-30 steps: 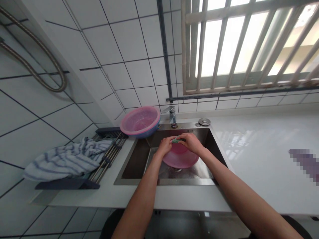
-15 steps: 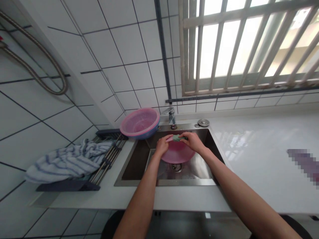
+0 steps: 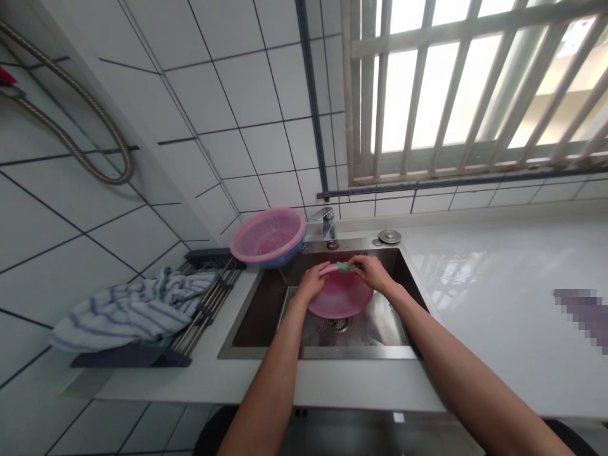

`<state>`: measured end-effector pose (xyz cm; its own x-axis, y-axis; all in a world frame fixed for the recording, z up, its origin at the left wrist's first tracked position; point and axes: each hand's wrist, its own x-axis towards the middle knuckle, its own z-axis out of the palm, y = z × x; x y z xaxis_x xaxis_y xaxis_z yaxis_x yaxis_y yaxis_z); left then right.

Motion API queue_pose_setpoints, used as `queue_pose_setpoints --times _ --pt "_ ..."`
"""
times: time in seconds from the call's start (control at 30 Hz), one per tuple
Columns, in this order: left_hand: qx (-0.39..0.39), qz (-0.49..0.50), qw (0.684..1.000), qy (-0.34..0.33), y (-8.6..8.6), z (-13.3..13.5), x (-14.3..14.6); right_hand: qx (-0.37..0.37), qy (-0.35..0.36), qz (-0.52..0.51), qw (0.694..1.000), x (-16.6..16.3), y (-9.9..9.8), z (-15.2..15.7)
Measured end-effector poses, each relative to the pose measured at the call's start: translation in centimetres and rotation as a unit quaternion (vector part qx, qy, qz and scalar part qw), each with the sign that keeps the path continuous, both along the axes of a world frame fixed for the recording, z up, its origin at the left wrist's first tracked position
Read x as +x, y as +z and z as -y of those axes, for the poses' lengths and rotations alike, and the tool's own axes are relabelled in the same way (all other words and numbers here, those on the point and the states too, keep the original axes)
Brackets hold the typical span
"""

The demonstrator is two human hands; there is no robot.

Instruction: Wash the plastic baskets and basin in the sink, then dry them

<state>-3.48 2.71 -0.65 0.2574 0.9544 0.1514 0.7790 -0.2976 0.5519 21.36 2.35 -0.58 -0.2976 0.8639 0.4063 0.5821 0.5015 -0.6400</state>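
Over the steel sink (image 3: 256,316) I hold a pink bowl (image 3: 339,297), tilted toward me. My left hand (image 3: 312,282) grips its left rim with closed fingers. My right hand (image 3: 375,273) is closed on a small green scrubbing pad (image 3: 344,267) and presses it against the bowl's far rim. The sink drain (image 3: 338,323) shows just below the bowl.
A larger pink basin (image 3: 270,237) sits at the sink's back left corner beside the tap (image 3: 327,223). A striped towel (image 3: 128,307) lies on a roll-up rack (image 3: 209,294) to the left. White countertop (image 3: 498,285) stretches right. A round metal cap (image 3: 389,237) sits behind the sink.
The bowl has been lifted a little and tilted up, uncovering the drain. The pad has slid along the far rim. Both hands stay on the bowl.
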Motion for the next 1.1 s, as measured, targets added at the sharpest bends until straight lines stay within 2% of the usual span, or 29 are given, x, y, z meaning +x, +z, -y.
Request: queue_pose_setpoints --times 0.13,0.27,0.37,0.53,0.73,0.97,1.1 --pt "0.01 0.007 1.0 0.007 0.3 0.2 0.4 0.014 0.012 -0.013 1.0 -0.7 1.2 0.7" --pt "0.007 -0.001 1.0 -0.028 0.2 0.2 0.9 0.043 0.027 -0.007 0.999 -1.3 1.7 1.3" --pt "0.023 0.003 0.999 -0.023 0.5 0.2 0.6 0.032 0.034 -0.014 0.999 -1.0 1.3 1.0" --pt "0.022 0.01 1.0 0.013 1.2 0.5 0.1 0.0 -0.011 -0.03 1.0 -0.1 0.7 0.3" --pt "0.008 0.014 0.999 -0.028 0.3 0.4 0.9 0.035 0.055 -0.025 0.998 -0.9 1.2 0.9" --pt "0.03 0.042 0.998 0.024 0.0 -0.2 -0.8 -0.015 -0.024 -0.041 0.999 1.2 -0.4 -0.4" --pt "0.007 0.006 1.0 0.012 -0.3 0.1 -0.8 -0.024 0.002 -0.007 1.0 1.2 -0.9 -0.5"
